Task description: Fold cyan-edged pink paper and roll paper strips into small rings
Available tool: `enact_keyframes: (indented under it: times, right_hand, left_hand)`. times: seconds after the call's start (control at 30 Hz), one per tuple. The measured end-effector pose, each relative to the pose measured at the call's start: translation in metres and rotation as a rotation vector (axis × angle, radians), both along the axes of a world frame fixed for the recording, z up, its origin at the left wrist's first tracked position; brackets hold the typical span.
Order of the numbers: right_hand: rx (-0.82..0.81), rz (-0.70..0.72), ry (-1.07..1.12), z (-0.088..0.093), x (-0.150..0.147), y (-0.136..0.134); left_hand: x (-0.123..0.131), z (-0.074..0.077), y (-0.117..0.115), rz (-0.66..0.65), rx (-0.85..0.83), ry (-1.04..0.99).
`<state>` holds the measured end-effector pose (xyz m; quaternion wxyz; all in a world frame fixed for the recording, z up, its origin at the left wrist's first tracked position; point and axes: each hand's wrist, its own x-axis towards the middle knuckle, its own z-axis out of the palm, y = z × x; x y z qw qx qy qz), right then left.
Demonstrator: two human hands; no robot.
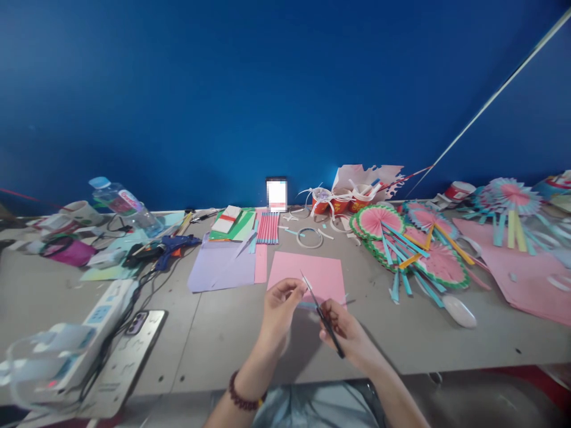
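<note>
My right hand is closed around black-handled scissors, which appear nearly edge-on, blades angled up and to the left. Close to the blade tips, my left hand has thumb and forefinger pinched together. Whatever is in that pinch is too small to make out. Both hands are raised over the near part of a pink paper sheet lying on the grey table. A bluish strip shows at the sheet's near edge, partly covered by my hands.
Lilac paper, striped pink-and-blue sticks and a tape ring lie behind. Paper fans and a white oval object are right. Left are a glue gun, power strip, phone and bottle.
</note>
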<state>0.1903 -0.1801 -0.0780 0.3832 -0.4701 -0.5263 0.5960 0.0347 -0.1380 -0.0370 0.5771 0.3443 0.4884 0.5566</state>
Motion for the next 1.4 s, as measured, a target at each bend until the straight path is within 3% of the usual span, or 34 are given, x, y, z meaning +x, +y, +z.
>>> enact_keyframes:
  times: [0.4,0.9,1.4]
  right_hand:
    - [-0.054,0.023,-0.007,0.0024,-0.0018,0.0018]
    - [-0.109,-0.047,0.024,0.0067,-0.006,0.0019]
    - [-0.102,-0.06,0.047,0.0018,-0.0053,0.0018]
  left_hand:
    - [-0.0034,0.0,-0.0019,-0.032,0.013,0.032]
    - [-0.0013,0.0018,-0.0055,0.006,-0.015,0.06]
    - [0.0,-0.0039,-0.0049,0.011,-0.003,0.043]
